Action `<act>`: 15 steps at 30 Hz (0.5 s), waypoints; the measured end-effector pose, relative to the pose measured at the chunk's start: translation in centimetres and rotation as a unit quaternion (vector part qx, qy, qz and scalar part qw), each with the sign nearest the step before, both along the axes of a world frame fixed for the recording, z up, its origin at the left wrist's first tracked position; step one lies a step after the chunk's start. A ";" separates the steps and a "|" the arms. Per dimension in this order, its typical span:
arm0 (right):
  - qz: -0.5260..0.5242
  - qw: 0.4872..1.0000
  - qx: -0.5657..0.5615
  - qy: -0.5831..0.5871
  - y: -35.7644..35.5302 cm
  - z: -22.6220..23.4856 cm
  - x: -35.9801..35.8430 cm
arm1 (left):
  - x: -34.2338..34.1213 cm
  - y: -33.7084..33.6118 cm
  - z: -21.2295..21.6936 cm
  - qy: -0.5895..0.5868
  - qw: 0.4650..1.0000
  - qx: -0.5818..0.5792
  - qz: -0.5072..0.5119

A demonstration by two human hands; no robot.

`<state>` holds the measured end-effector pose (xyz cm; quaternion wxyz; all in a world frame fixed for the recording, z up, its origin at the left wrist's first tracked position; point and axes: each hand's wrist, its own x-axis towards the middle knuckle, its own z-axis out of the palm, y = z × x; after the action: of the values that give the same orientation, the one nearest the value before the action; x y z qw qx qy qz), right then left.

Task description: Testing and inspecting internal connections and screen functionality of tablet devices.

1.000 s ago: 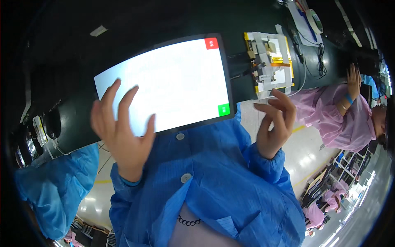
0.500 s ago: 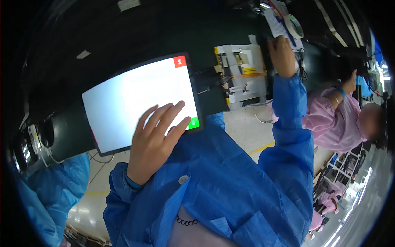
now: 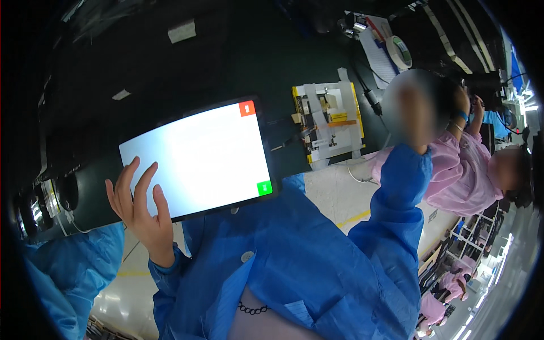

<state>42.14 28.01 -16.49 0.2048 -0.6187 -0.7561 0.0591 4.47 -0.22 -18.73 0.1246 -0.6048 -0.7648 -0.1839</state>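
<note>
Bending the blue-sleeved left arm (image 3: 169, 286), with the bare left hand (image 3: 145, 222) raised ahead, fingers (image 3: 144, 186) loosely spread and slightly curled, pointing forward, thumb (image 3: 162, 205) held apart. Stretching the blue-sleeved right arm (image 3: 396, 178) farther forward and out to the right, ending in a bare right hand (image 3: 418, 113) too blurred to read finger pose.

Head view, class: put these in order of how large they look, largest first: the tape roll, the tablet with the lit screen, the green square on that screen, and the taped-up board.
1. Tablet
2. Taped-up board
3. Tape roll
4. Green square
</note>
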 end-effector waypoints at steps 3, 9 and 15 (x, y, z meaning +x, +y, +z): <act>0.113 0.993 0.001 0.032 -0.6 -0.7 -4.5 | 0.0 0.4 -0.2 -0.018 1.000 0.019 -0.015; 0.133 0.980 0.032 -0.148 4.8 -3.8 -7.6 | 0.3 -0.7 0.9 -0.039 0.998 0.037 -0.012; 0.054 0.969 0.009 -0.239 14.1 -7.3 -1.9 | -0.2 -1.6 1.3 -0.053 0.998 0.033 0.033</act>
<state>40.24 42.11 -23.80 0.0197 -0.5712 -0.8161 -0.0863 4.29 -1.87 -17.44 0.1091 -0.5646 -0.7832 -0.2366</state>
